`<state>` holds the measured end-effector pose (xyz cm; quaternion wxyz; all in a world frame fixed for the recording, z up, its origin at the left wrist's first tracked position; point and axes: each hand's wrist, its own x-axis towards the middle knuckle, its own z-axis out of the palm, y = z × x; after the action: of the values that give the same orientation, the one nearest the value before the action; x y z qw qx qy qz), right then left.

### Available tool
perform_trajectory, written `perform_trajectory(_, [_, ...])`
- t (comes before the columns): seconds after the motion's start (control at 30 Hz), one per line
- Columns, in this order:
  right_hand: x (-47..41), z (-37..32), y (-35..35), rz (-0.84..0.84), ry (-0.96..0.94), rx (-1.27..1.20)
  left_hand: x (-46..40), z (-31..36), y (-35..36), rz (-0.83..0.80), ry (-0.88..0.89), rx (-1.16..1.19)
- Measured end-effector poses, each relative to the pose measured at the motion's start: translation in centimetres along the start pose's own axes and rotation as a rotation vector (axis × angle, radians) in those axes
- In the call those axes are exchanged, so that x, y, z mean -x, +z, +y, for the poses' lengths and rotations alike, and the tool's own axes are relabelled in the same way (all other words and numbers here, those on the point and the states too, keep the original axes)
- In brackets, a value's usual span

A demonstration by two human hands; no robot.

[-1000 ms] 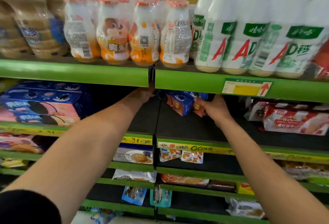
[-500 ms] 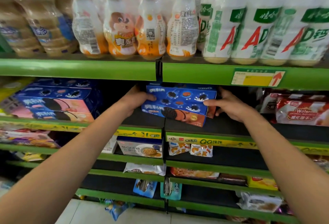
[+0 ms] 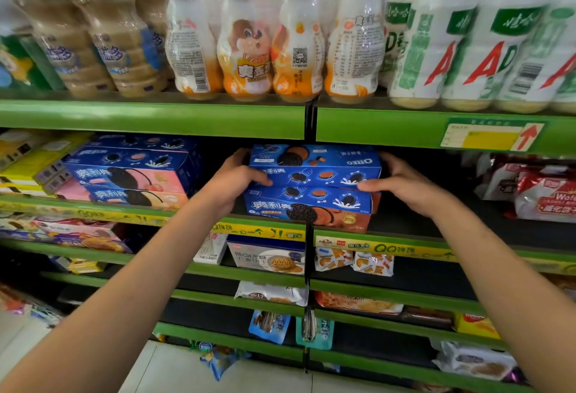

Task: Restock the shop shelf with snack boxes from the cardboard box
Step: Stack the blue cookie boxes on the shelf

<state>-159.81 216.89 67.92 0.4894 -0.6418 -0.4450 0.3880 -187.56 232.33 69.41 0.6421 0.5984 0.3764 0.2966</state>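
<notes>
Green-edged shop shelf (image 3: 149,118) unit, several tiers, with pale floor tiles (image 3: 174,367) down below. Two blue cookie boxes (image 3: 314,186) are stacked near the shelf's front edge, right at the divider. The left hand (image 3: 233,180) grips the stack's left end and the right hand (image 3: 402,183) holds the right end, thumbs on the front. More cookie boxes (image 3: 131,171) sit further left, and drink bottles (image 3: 271,43) line the tier above.

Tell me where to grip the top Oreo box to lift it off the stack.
Grip the top Oreo box by its two short ends, from the aisle side, as the left hand and right hand do: it lies flat and long, under a low shelf.
</notes>
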Motion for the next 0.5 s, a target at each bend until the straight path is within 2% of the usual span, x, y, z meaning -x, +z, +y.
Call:
perform_trajectory(0.27, [0.0, -0.4, -0.2, 0.153, -0.122, -0.163, -1.4, 1.6, 1.3, 0.087, 0.037, 0.078])
perform_trajectory(0.5, [-1.4, 1.4, -0.8, 0.236, 0.142, -0.141, -2.8, 1.4, 2.1, 0.015, -0.042, -0.073])
